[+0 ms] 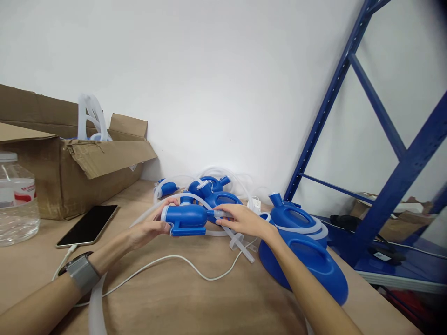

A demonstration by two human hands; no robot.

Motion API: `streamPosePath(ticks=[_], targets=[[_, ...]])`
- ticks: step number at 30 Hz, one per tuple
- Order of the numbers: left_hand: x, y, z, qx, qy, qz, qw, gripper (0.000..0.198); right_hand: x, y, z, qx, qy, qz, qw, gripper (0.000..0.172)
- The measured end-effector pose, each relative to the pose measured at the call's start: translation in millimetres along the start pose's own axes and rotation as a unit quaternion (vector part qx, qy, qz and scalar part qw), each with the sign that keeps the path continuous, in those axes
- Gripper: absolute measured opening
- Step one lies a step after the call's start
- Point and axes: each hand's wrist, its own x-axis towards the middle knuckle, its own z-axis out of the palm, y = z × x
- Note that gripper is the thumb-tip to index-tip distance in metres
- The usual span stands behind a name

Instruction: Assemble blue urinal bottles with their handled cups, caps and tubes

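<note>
My left hand (152, 222) is closed around the pale rimmed end of a blue plastic urinal cup (186, 217), which lies sideways above the table with its handle downward. My right hand (242, 219) pinches the clear tube end (219, 214) at the cup's narrow blue nozzle. Tube and nozzle meet there, but how far one sits over the other I cannot tell. Below the right hand, a translucent tube piece with a round flange (236, 241) rests on the table. Behind the cup lie blue urinal bottles (223, 200) with looped translucent tubing.
More blue bottles (307, 265) stand at the right under my forearm, near the blue metal rack (380, 186). An open cardboard box (94, 172), a phone (89, 225) and a clear plastic jug (17, 209) are on the left. A white cable (181, 257) crosses the table (181, 298).
</note>
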Motion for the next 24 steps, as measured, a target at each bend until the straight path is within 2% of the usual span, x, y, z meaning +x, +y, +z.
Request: streamPosePath(ticks=[6, 13, 17, 19, 24], targets=[[1.1, -2.3, 2.7, 0.009, 0.018, -0.023, 1.0, 0.061, 2.2, 0.4, 4.7, -0.053, 0.036, 0.014, 0.998, 0.027], [8.4, -1.4, 12.0, -0.044, 0.108, -0.044, 0.992, 0.04, 0.5, -16.4, 4.1, -0.047, 0.046, 0.033, 0.997, 0.023], [9.7, 3.2, 15.3, -0.085, 0.15, -0.079, 0.982, 0.045, -2.8, -24.3, 2.9, -0.06, 0.053, -0.017, 0.997, 0.021], [10.1, 4.9, 15.0, -0.11, 0.155, -0.095, 0.977, 0.051, -2.1, -25.9, 2.6, -0.085, 0.062, -0.043, 0.993, 0.021], [12.5, 7.1, 7.9, -0.19, 0.155, -0.153, 0.957, 0.047, 8.3, -30.2, 1.2, -0.181, 0.066, -0.073, 0.979, 0.022]])
